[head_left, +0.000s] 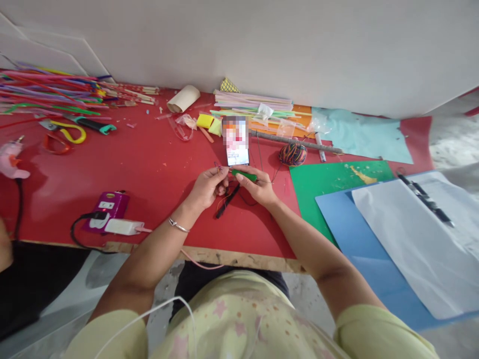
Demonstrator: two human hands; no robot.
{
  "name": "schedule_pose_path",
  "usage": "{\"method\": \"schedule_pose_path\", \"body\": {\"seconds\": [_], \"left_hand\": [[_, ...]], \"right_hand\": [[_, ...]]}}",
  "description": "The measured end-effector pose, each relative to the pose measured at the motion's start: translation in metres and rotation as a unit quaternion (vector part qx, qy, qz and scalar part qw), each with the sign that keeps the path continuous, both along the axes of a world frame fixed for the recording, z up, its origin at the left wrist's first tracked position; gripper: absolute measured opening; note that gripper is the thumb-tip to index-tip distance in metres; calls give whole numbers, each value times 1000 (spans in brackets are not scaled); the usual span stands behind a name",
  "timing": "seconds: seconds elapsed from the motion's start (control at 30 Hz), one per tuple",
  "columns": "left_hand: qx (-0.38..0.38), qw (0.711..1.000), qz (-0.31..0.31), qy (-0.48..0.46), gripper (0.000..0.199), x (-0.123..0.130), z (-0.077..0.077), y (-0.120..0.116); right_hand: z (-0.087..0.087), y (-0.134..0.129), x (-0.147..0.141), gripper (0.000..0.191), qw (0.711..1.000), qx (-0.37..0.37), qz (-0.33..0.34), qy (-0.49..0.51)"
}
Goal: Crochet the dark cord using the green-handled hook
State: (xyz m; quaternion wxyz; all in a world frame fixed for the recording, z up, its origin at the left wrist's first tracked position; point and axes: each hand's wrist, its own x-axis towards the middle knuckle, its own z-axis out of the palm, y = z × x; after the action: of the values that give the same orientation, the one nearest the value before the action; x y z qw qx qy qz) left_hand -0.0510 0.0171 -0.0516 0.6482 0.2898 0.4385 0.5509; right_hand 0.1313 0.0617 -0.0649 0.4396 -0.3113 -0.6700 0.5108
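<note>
My left hand (210,187) is closed in a pinch on a bit of multicoloured yarn (220,169), its thumb and forefinger together. My right hand (258,185) is wrapped round a crochet hook with a green handle (244,175); the hook's tip points left and meets the fingers of my left hand. A strand runs from my right hand toward a multicoloured yarn ball (293,154) at the back right. Just beyond both hands stands a lit phone (238,149), partly blurred. Below them lies a thin black object (227,202), its kind unclear.
On the red table (157,189), a purple power adapter (108,209) with plugs and cables is at front left. Scissors (67,132), a pink glue gun (14,159) and pipe cleaners (48,92) lie left. A blue folder (359,239) with papers is right.
</note>
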Motion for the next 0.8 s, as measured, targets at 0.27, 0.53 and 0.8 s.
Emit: {"method": "schedule_pose_path", "body": {"seconds": [0.27, 0.53, 0.8], "left_hand": [[-9, 999, -17, 26, 37, 0, -4, 0], [-18, 998, -36, 58, 45, 3, -2, -1], [-11, 998, -35, 60, 40, 2, -5, -1]], "right_hand": [[1, 0, 1, 34, 1000, -1, -7, 15], [2, 2, -1, 31, 999, 9, -32, 20], [4, 2, -1, 28, 999, 22, -33, 18]]}}
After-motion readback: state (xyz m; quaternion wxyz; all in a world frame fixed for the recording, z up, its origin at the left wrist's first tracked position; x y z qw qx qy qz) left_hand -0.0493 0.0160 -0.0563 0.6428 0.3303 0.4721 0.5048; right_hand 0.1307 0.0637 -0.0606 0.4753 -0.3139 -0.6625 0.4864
